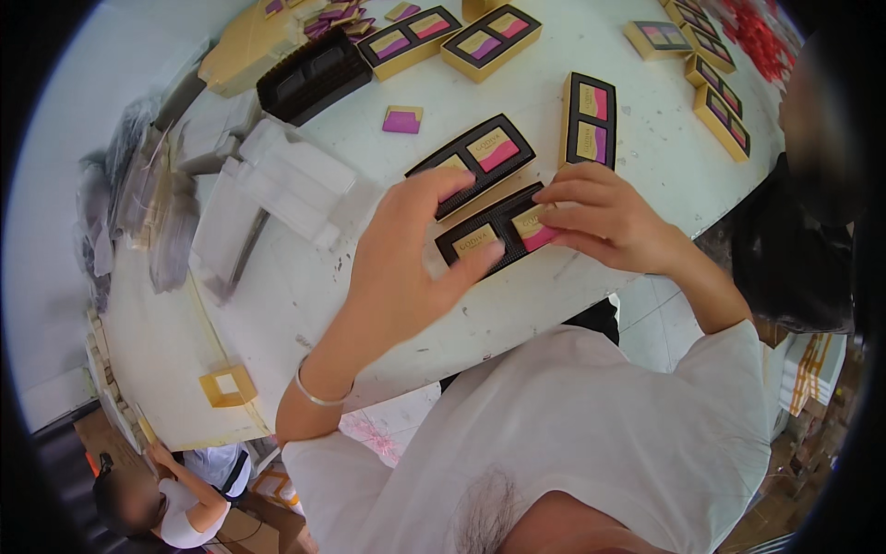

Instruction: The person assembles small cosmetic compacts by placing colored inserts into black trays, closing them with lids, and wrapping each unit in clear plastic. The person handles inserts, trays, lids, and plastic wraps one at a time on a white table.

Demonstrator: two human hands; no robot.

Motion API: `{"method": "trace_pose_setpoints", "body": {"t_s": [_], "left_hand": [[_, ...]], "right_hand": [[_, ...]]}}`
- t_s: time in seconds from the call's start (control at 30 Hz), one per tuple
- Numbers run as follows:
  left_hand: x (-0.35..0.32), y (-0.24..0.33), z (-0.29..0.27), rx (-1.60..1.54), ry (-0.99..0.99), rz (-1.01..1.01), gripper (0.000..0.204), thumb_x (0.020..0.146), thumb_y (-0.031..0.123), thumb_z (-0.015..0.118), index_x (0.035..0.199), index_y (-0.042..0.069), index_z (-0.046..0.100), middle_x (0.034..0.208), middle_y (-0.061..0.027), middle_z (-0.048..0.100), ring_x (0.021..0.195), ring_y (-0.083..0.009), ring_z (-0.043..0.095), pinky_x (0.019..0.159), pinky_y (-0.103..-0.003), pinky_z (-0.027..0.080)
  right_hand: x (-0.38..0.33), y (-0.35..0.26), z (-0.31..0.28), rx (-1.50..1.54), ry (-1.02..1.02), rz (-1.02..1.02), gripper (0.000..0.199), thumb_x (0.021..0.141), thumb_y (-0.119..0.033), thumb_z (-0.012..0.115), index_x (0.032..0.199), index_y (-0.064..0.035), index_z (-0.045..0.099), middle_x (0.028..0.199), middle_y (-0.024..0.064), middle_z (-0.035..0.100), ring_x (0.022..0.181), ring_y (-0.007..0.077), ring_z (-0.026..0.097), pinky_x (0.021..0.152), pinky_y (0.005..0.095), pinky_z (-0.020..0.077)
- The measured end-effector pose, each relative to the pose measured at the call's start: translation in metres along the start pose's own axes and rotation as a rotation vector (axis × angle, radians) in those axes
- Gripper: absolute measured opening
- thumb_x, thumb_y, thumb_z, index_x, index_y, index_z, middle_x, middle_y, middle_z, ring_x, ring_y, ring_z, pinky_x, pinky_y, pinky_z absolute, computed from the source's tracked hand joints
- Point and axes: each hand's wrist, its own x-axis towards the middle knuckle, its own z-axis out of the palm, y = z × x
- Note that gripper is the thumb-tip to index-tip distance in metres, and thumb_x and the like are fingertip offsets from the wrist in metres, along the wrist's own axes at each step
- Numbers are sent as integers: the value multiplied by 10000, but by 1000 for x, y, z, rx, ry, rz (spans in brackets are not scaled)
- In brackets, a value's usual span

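Directly before me lies a black two-compartment tray with a small gold packet in its left well and a gold-and-pink packet in its right well. My right hand has its curled fingers closed on that gold-and-pink packet at the tray's right end. My left hand is spread, thumb over the left packet and fingers reaching to a second filled box just beyond. The fingers partly cover that box's left packet. A gold box with black insert stands beyond my right hand.
A loose purple-and-gold packet lies farther off, near stacked black trays. Clear plastic covers pile up at left. More filled boxes stand at the far side and right. A gold sleeve sits near the left edge; other people are nearby.
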Motion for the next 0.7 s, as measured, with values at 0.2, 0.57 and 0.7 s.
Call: {"method": "trace_pose_setpoints", "body": {"t_s": [0.2, 0.57, 0.7], "left_hand": [[-33, -37, 28, 494, -133, 146, 593, 795, 270, 672, 1329, 139, 450, 1485, -165, 215, 1358, -415, 169, 1060, -578, 185], [-37, -42, 29, 518, 68, 267, 606, 808, 438, 632, 1302, 136, 454, 1434, -168, 296, 1342, -392, 233, 1048, -597, 201], [-37, -62, -35, 720, 607, -168, 627, 756, 456, 684, 1193, 57, 477, 1212, -143, 495, 1096, -339, 487, 909, -456, 386]], "right_hand": [[13, -1, 15, 289, -2, 244, 134, 715, -6, 704, 789, -31, 594, 961, 105, 517, 883, 253, 515, 717, 332, 432], [25, -8, 15, 244, -99, 301, 104, 735, 30, 639, 804, -27, 586, 819, 82, 489, 790, 227, 495, 665, 299, 400], [31, -9, -5, 190, 105, 325, 95, 796, 0, 610, 891, -4, 611, 873, 78, 541, 762, 182, 504, 651, 263, 399]]}}
